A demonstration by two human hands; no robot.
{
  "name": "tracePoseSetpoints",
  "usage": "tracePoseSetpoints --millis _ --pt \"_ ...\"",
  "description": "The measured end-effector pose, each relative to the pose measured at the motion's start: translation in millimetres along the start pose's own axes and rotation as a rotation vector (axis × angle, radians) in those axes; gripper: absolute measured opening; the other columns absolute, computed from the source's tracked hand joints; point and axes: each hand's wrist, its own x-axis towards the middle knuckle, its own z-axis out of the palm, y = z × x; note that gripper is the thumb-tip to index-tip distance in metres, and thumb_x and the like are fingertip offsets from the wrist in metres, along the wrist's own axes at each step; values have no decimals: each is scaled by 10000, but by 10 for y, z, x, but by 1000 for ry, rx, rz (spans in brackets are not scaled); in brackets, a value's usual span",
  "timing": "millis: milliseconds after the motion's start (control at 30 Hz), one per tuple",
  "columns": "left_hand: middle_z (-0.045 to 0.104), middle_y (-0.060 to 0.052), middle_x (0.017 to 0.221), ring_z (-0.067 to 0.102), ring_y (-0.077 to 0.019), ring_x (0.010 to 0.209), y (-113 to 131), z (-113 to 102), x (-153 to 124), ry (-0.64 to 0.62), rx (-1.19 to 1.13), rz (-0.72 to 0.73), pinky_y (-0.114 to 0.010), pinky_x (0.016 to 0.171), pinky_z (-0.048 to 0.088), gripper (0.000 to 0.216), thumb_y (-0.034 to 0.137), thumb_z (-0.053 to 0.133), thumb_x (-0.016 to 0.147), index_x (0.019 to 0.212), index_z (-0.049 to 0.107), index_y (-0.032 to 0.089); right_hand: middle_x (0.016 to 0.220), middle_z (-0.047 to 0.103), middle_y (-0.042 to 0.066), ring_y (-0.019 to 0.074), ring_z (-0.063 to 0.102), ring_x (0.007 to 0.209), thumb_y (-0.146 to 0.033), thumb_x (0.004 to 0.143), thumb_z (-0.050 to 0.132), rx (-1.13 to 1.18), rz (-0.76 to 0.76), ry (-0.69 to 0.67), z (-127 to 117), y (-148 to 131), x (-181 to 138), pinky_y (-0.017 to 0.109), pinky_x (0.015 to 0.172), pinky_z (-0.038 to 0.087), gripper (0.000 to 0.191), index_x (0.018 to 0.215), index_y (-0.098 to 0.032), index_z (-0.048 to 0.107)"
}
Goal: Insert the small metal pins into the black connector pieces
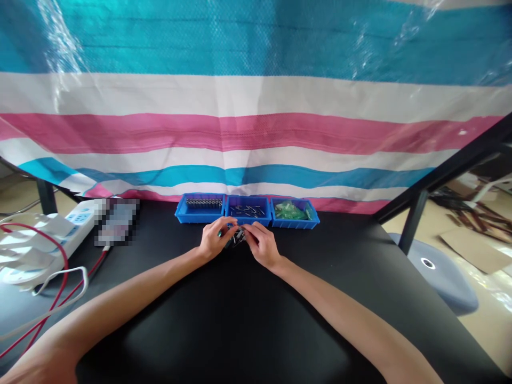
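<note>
My left hand [218, 238] and my right hand [262, 245] meet just in front of the blue bins. Both have their fingers bent in a pinch. Between the fingertips shows a small cluster of dark and silvery parts [239, 237], too small to name. A speck of green peeks out at the left fingers. Behind the hands, the middle blue bin [248, 220] holds thin metal pins [248, 211]. In the left blue bin [200, 217] lies a row of dark, ridged metal parts [204, 202]. Green translucent pieces [294, 210] fill the right blue bin [296, 223].
The black tabletop [224, 320] spreads under my forearms. At the left are a white power strip [76, 224] with plugs and red and white cables, and a blurred-out phone [117, 221]. A striped plastic sheet [240, 133] hangs behind the bins. A grey stool [440, 277] stands beyond the right edge.
</note>
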Motion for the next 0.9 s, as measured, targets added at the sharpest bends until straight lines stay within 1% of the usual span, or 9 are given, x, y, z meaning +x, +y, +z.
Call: tracePoseSetpoints --millis 367,567,733,900 --pt "678 -18 840 540 -56 511 -18 -1 -17 -3 33 10 -186 577 484 169 256 607 865 1015 613 179 803 559 46 152 581 717 -230 958 442 -26 -18 -42 7 17 -20 253 675 500 243 1093 -191 640" --pt "665 -8 822 561 -59 536 -30 -4 -16 -1 31 23 -178 587 492 182 246 605 866 1038 608 186 842 572 51 152 596 752 -223 963 436 -23 -17 -78 18 36 -34 250 702 504 255 1125 -200 632" --pt "662 -8 821 571 -61 547 -47 1 -23 5 16 8 -181 592 492 180 256 611 862 1027 614 183 835 574 51 152 591 735 -232 957 451 -37 -28 -73 43 62 -53 255 694 505 253 1118 -192 642" --pt "667 -17 817 570 -65 542 -31 5 -17 11 8 1 -194 600 498 178 262 604 868 1024 615 178 851 582 54 155 604 754 -228 957 447 -36 6 -69 41 49 -53 255 712 511 252 1119 -205 639"
